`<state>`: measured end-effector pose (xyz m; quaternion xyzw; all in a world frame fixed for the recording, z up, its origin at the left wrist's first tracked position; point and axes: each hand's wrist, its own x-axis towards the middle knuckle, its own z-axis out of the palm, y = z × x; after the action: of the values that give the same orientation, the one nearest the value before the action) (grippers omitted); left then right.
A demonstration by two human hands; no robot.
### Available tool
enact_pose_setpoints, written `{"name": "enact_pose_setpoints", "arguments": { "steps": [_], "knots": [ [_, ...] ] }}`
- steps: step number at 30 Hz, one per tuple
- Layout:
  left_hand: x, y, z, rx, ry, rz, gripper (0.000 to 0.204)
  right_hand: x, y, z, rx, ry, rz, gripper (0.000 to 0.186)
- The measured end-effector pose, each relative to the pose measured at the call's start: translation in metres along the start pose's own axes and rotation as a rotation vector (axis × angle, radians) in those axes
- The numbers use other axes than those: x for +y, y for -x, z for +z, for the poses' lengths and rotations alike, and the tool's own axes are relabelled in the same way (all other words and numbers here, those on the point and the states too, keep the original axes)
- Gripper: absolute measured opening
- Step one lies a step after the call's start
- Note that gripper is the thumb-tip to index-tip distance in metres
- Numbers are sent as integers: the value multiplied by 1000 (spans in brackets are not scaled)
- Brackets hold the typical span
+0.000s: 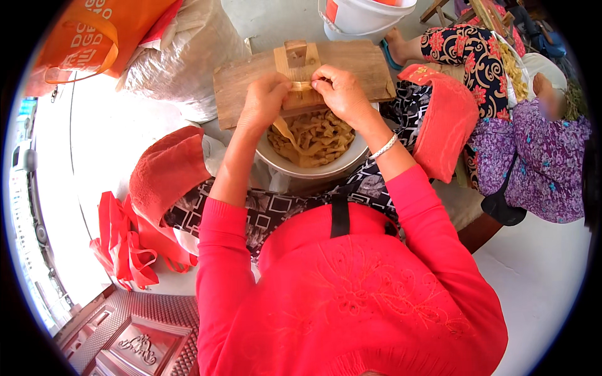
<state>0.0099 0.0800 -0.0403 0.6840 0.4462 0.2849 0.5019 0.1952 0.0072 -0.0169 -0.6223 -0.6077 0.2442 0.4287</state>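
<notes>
A pale yellow strip [301, 86] spans the gap between my hands, over a wooden board [241, 81] with a raised wooden block [295, 55]. My left hand [266, 95] pinches one end; my right hand [343, 93], on the arm with a pale bracelet, has its fingers closed on the other. Below the board stands a white basin [274, 161] filled with curled, yellowish-brown strips [320, 138]. One longer strip [286, 131] slants down from near my left wrist into the pile. What exactly the strips are I cannot tell.
Red cloths [169, 160] cover my knees. A large whitish sack [188, 62] and an orange bag [88, 37] stand at the far left, a white bucket [364, 22] beyond the board. Red bags [122, 244] lie at left. Another person [527, 150] sits close on my right.
</notes>
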Motion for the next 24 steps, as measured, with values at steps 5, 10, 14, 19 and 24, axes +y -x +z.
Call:
{"name": "enact_pose_setpoints", "arguments": {
  "steps": [5,10,14,19,24],
  "knots": [
    [-12,16,-3,159,-444,127,14,13,15,-8,41,134,-91,6],
    [21,59,22,11,141,-126,13,-28,38,7,206,251,-347,6],
    [29,80,47,-130,790,-316,22,-36,49,13,108,195,-194,11],
    [45,93,15,-294,531,-317,31,-21,41,-17,40,215,-95,28],
    [71,83,0,-221,97,72,32,-67,87,-20,-521,-442,163,21]
  ]
}}
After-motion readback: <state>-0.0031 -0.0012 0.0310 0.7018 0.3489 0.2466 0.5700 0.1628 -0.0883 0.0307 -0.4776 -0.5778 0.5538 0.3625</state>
